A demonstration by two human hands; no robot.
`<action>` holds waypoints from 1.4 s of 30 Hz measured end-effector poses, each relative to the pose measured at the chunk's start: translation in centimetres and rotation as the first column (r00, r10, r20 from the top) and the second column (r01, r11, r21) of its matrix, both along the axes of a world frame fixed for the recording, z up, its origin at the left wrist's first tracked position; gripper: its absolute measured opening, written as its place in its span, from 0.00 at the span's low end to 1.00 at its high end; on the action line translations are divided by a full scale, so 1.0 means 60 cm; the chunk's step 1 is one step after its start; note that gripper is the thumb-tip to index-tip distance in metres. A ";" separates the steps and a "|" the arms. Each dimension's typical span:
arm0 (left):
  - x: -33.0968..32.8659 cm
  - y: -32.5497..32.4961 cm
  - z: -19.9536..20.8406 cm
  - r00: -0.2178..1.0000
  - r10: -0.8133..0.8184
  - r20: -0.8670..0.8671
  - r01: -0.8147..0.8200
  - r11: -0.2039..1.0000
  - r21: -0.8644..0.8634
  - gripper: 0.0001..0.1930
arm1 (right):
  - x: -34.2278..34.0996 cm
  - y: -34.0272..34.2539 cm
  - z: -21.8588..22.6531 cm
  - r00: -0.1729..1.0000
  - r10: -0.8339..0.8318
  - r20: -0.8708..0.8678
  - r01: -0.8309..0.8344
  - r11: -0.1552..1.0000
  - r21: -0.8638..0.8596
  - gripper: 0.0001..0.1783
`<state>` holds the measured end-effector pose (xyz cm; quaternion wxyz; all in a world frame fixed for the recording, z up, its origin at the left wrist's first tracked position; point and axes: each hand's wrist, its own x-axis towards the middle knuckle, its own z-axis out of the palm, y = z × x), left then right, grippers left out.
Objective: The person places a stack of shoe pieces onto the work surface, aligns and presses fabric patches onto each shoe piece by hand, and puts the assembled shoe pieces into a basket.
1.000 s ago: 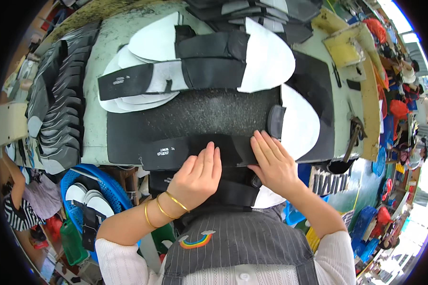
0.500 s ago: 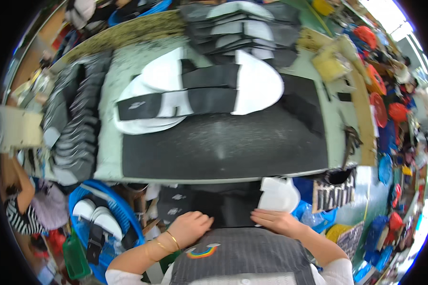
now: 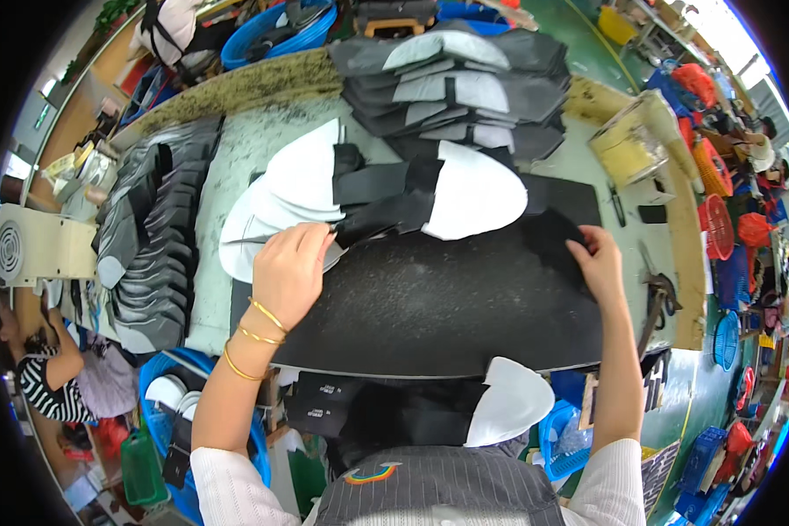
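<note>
My left hand [image 3: 291,270], with gold bangles on its wrist, pinches the near black fabric strip [image 3: 386,216] over the bench, and the strip's end is lifted and bent. To its right, a white rounded pad [image 3: 479,193] joins the black strips. White rounded pads [image 3: 300,167] lie stacked left of the strips, partly behind my left hand. My right hand [image 3: 598,261] has thumb and fingers closed at the edge of a soft black fabric piece [image 3: 554,238] on the black board [image 3: 438,307]. Across my lap lie black strips [image 3: 394,412] with a white rounded end [image 3: 510,403].
Layered grey-black pieces [image 3: 153,263] line the bench's left side; another stack [image 3: 451,88] stands at the back. Scissors [image 3: 662,294] and a yellowish block [image 3: 629,145] are at the right. A blue basket [image 3: 259,447] stands lower left. A person in stripes [image 3: 53,381] is farther left.
Both hands have risen from my lap to the bench. The left has lifted the near strip's end; the right has reached the soft black piece. The view has shifted slightly.
</note>
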<state>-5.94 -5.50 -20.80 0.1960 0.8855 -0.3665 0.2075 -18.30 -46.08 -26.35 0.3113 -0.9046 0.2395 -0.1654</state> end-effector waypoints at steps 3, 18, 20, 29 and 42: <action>-0.071 -0.028 0.028 0.970 -0.119 0.212 0.086 0.983 0.161 0.09 | 0.014 0.024 0.035 1.000 0.007 -0.020 -0.008 0.996 -0.091 0.18; -0.229 -0.001 -0.108 0.993 -0.069 -0.092 0.051 0.982 -0.184 0.16 | -0.028 0.002 -0.003 0.883 -0.071 0.465 0.250 0.908 -0.336 0.09; -0.234 -0.003 -0.108 0.994 -0.058 -0.093 0.041 0.983 -0.177 0.17 | -0.036 0.012 0.048 0.759 -0.078 0.646 0.338 0.896 -0.289 0.10; -0.180 0.046 -0.084 0.581 -0.288 -0.761 -0.115 0.897 -0.427 0.42 | -0.044 0.344 0.180 0.926 0.340 0.167 -0.378 0.801 0.464 0.08; -0.188 0.032 -0.075 0.546 -0.138 -0.826 -0.424 0.805 -0.415 0.22 | -0.029 0.413 0.063 0.826 0.557 -0.080 -0.538 0.823 0.183 0.20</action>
